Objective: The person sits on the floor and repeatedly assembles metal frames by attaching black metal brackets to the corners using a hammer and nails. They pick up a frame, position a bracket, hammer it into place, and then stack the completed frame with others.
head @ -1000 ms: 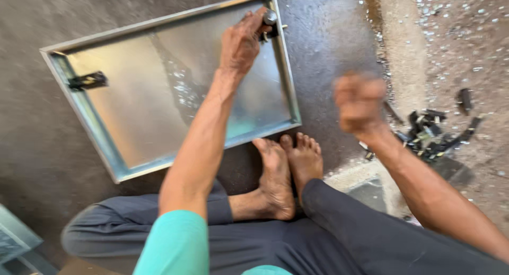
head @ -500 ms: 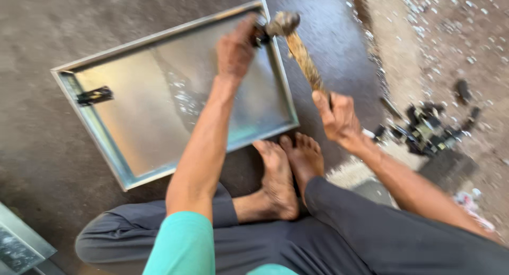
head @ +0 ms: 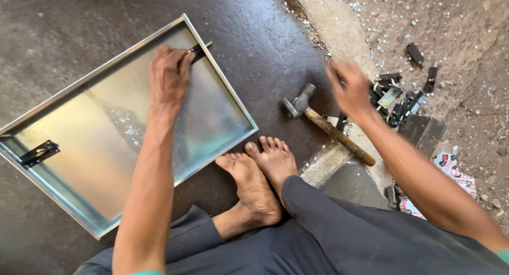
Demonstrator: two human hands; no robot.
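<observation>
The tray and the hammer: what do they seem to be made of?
The tray looks like thin sheet metal, probably galvanised steel: a shiny, silvery, reflecting surface with folded rims. The left hand rests on its far rim. The hammer seems to have a dull grey metal head and a worn, brown wooden handle.

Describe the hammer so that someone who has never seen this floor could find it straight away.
Start at the large shallow galvanised metal tray on the dark floor, then look past its right corner, above the person's bare feet. There lies the hammer with grey steel head and worn wooden handle, handle slanting down to the right, just under the right hand. Unlike the small black metal pieces heaped nearby, it is long and wooden.
</observation>
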